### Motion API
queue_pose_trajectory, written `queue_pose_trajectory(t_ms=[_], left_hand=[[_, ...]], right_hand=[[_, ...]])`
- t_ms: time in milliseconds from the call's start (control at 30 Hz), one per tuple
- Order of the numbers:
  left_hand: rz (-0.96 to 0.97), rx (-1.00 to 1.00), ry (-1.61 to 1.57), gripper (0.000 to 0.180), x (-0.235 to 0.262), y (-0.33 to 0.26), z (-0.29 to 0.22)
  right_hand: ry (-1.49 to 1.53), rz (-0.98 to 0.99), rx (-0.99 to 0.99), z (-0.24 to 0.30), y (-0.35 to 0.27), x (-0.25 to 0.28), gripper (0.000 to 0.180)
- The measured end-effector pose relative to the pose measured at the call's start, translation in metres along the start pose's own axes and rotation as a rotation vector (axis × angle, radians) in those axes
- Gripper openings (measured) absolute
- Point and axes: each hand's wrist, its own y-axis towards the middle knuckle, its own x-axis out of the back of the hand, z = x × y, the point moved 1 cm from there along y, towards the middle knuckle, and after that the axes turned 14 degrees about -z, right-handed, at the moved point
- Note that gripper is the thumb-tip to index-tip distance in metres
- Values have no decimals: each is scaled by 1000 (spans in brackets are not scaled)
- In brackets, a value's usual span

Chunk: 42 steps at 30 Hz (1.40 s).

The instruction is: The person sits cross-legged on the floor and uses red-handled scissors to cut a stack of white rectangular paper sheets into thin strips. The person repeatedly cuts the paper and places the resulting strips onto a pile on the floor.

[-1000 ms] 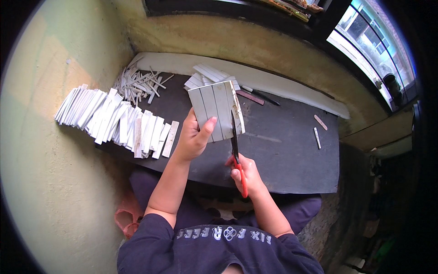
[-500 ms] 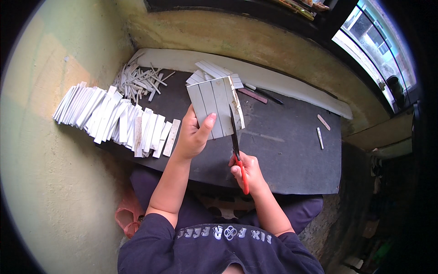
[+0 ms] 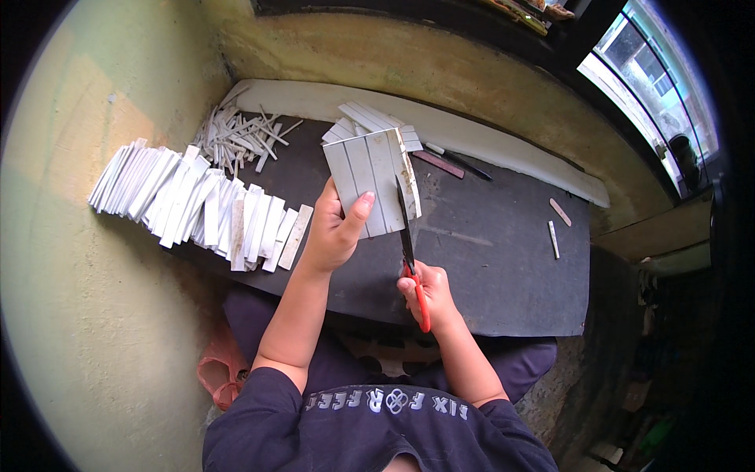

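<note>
Over the middle of the dark tabletop (image 3: 495, 271), both hands are raised and working close together, the left one farther out than the right. The left forearm (image 3: 291, 326) climbs from the lower edge and leans slightly rightward; its left hand (image 3: 334, 234) grips the lower left part of a white lined sheet (image 3: 358, 169), thumb laid flat across the near face and pointing up and right, fingers folded behind. The sheet tilts up beyond that thumb.

Below and to the right of the left hand, the right forearm (image 3: 469, 358) slants inward to the right hand (image 3: 431, 293), which is closed around the red handles of a pair of scissors (image 3: 421, 303). The dark blades point away from the right hand, up into the right side of the sheet, where a rough-edged strip (image 3: 414, 193) bends off; how far the blades are parted cannot be told.

Left of the left hand runs a long row of white strips (image 3: 185, 197), its nearest piece close to the wrist. Beyond the left hand lie thin offcuts (image 3: 244, 135) to the left, and more lined pieces (image 3: 368, 118) just past the sheet.
</note>
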Motion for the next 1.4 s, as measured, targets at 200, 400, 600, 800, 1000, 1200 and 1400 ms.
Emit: queue_pose_trajectory(t_ms=[200,400,600,800,1000,1200,1400], left_hand=[[-16,4,1,34,-1,0,-1],[-66,-26,12,33,0,3,-17],[-107,-110,79,27,2,0,-35],[-64,-131,109,27,3,-7,-36],[42,-87,119,30,-5,-22,-29],[39,-84,126,28,-8,-28,-29],[30,-78,103,27,-7,-27,-30]], right_hand=[[-14,-12,16,1,2,-1,40],[-88,-8,76,0,2,-2,40],[-143,40,121,8,-5,0,40],[-148,156,23,32,-10,8,33],[-45,171,11,29,-20,14,44],[-28,157,48,26,-23,14,56],[-67,118,80,23,-21,10,58]])
